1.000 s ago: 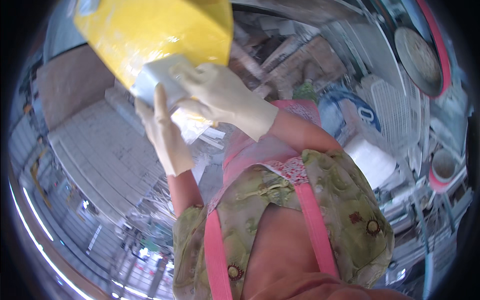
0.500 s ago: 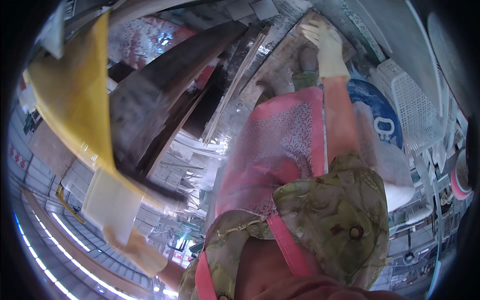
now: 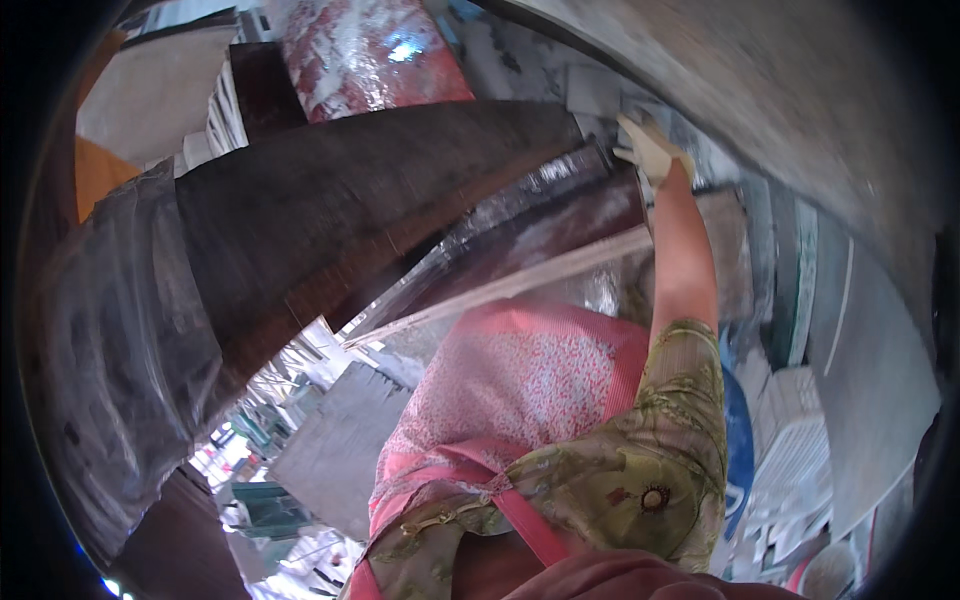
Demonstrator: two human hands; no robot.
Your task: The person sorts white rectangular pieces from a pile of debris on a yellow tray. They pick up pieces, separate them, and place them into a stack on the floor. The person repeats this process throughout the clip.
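Note:
My right hand (image 3: 657,158), in a cream glove, reaches out at the upper right with its fingers apart. It is nearest to the right end of a wide dark brown board (image 3: 390,175), which looks curved across the view. I cannot tell whether the fingers touch anything. Under that board lies a dark red-brown panel (image 3: 530,235) with a pale edge. Greyish clear plastic film (image 3: 125,340) covers the left end of the dark board. My left hand is out of view.
A glossy red sheet with white smears (image 3: 375,55) lies beyond the board. A large grey panel (image 3: 780,110) rises along the right. White plastic crates (image 3: 795,440) and a blue container (image 3: 738,430) stand at my right. A grey slab (image 3: 335,440) is at my left.
My view has swung. My left hand, near a yellow sheet and a whitish piece before, has left the picture. My right hand is now beside the board's right end.

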